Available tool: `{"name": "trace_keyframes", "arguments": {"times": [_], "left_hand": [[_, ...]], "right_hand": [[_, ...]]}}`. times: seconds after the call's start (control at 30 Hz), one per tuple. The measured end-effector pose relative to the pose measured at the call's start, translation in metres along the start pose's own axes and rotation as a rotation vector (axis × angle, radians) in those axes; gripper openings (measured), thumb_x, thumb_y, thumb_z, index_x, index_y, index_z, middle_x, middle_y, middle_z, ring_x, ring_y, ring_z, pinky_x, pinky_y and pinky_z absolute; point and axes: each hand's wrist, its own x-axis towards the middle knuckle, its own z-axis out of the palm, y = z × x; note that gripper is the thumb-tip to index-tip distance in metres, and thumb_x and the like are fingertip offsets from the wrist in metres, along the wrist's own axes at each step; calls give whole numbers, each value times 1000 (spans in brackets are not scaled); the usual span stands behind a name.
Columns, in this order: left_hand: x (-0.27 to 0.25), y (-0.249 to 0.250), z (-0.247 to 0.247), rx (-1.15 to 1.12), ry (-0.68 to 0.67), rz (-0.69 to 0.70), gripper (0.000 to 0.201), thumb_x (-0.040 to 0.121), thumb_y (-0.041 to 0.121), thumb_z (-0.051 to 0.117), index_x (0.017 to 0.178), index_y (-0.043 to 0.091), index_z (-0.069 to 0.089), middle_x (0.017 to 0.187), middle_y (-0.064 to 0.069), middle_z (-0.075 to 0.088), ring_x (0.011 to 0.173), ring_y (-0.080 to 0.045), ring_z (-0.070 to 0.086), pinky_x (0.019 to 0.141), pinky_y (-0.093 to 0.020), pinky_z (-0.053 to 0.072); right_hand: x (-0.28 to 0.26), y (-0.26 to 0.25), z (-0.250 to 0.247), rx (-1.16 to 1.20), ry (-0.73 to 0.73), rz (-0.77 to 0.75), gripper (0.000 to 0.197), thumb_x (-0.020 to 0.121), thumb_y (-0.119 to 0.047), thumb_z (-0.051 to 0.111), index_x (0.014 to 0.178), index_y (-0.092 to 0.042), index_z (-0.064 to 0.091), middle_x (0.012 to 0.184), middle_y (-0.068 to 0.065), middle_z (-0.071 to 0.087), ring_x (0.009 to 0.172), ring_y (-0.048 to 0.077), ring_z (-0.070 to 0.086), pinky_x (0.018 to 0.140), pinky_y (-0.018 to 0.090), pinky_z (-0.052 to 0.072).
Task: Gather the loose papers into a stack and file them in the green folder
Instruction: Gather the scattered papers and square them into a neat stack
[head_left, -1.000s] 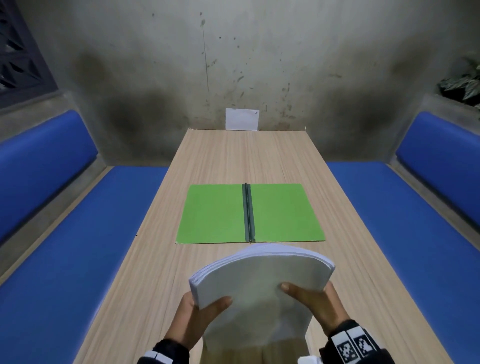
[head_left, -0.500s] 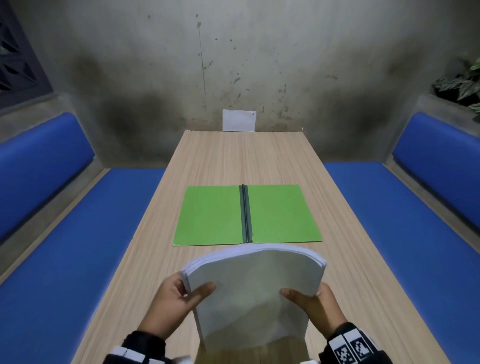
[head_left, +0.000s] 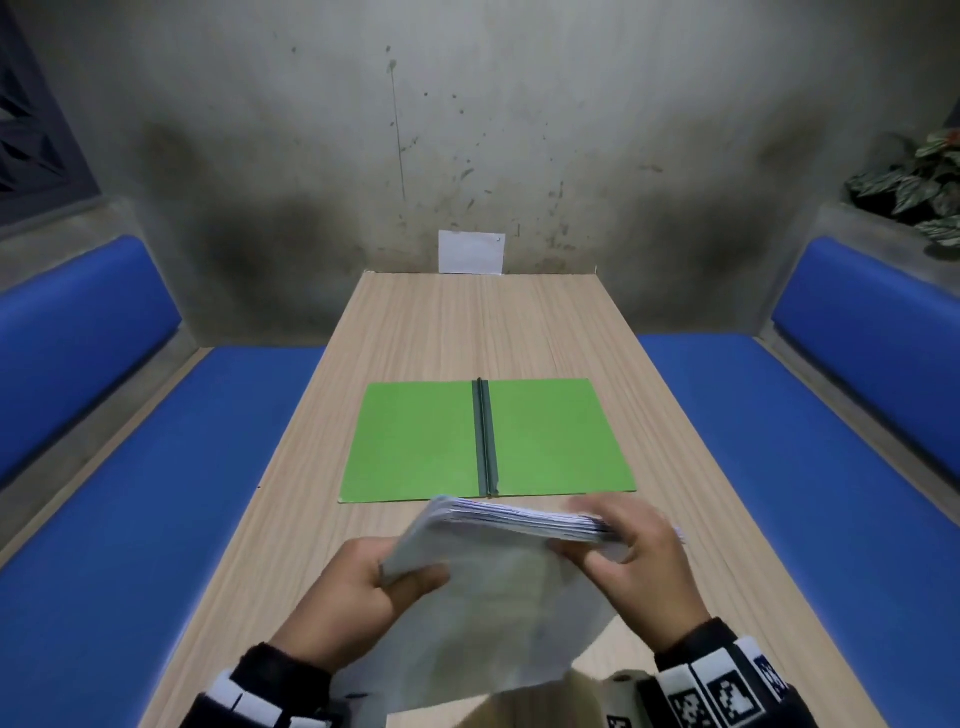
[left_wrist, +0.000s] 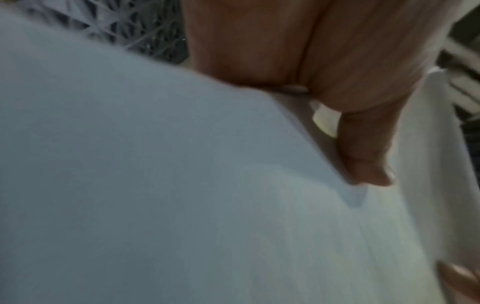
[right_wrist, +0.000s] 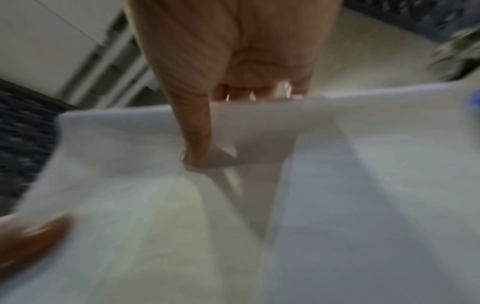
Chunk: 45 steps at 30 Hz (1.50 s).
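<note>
A thick stack of white papers (head_left: 498, 597) is held above the near part of the wooden table (head_left: 483, 327). My left hand (head_left: 363, 587) grips its left edge, thumb on top. My right hand (head_left: 628, 561) grips its right edge, fingers over the far side. In the left wrist view the left thumb (left_wrist: 363, 152) presses on the white papers (left_wrist: 182, 195). The right wrist view shows the right thumb (right_wrist: 194, 142) on the papers (right_wrist: 337, 195). The green folder (head_left: 415, 441) lies open and flat on the table just beyond the stack, its dark spine clip (head_left: 485, 436) down the middle.
Blue padded benches (head_left: 135, 499) (head_left: 810, 467) run along both sides of the table. A small white card (head_left: 471, 252) stands against the stained wall at the table's far end. A leafy plant (head_left: 919, 182) sits on the ledge at the far right.
The stack has tilted from curved and upright to a flatter, slanted pose. Both hands shifted along its side edges, the right hand moving up towards the far corner.
</note>
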Motion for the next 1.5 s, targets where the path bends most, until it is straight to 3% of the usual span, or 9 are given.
{"name": "trace_keyframes", "arguments": {"times": [0.1,0.23,0.43,0.6,0.8,1.07,1.2,1.3,1.5], "left_hand": [[-10,-11,-15,-255,32,-137,8,72,20,75,72,12,76,74,0,77,71,-15,70,59,-20,53],[-23,-30,-35,-417,17,-142,75,31,53,87,94,15,73,93,-1,77,90,-17,72,69,-19,58],[-20,-32,-17,-452,37,-168,28,70,28,77,93,14,69,89,5,78,85,-9,72,62,-12,54],[-13,-29,5,-432,207,-117,7,82,19,65,80,21,71,71,20,75,65,3,67,56,-7,50],[-15,-62,36,-297,258,-51,89,49,71,69,124,24,57,120,13,62,95,24,54,76,3,43],[-5,-68,42,-526,421,-220,32,62,44,79,82,21,69,74,-3,76,80,-20,71,59,-20,52],[-8,-48,35,-507,442,-134,17,70,30,77,82,26,68,72,16,75,77,-9,68,63,-16,51],[-9,-52,32,-449,435,-31,74,43,69,76,107,34,59,97,22,71,95,9,62,71,-5,50],[-2,-51,41,-477,591,-76,74,53,78,60,113,36,56,113,17,60,105,6,55,99,-35,42]], "right_hand": [[-6,27,-12,-7,61,370,97,48,-63,76,133,-38,37,141,-7,40,129,15,39,108,44,36],[-18,50,-18,587,-146,613,132,31,-57,86,142,-19,26,145,1,41,133,14,39,111,38,33],[-21,36,-5,801,-202,671,77,19,-37,92,87,-7,71,86,9,77,81,25,71,70,34,56],[-20,7,-2,709,164,482,34,67,4,75,77,-27,64,60,-22,71,53,-12,61,53,4,49],[-56,31,38,603,34,542,75,42,-42,87,107,-14,64,97,-6,73,79,-6,65,62,1,48],[-42,32,44,812,113,708,17,79,8,63,78,-8,68,52,-6,71,59,11,66,47,6,49],[-33,20,33,861,192,542,32,51,-29,87,76,-15,72,60,-11,73,58,5,66,51,8,51],[-36,25,29,760,155,478,50,49,-42,86,90,-27,64,80,-10,74,75,2,65,61,8,51],[-31,30,38,684,207,579,70,37,-82,61,89,-35,57,99,-4,62,91,17,60,75,26,45]]}}
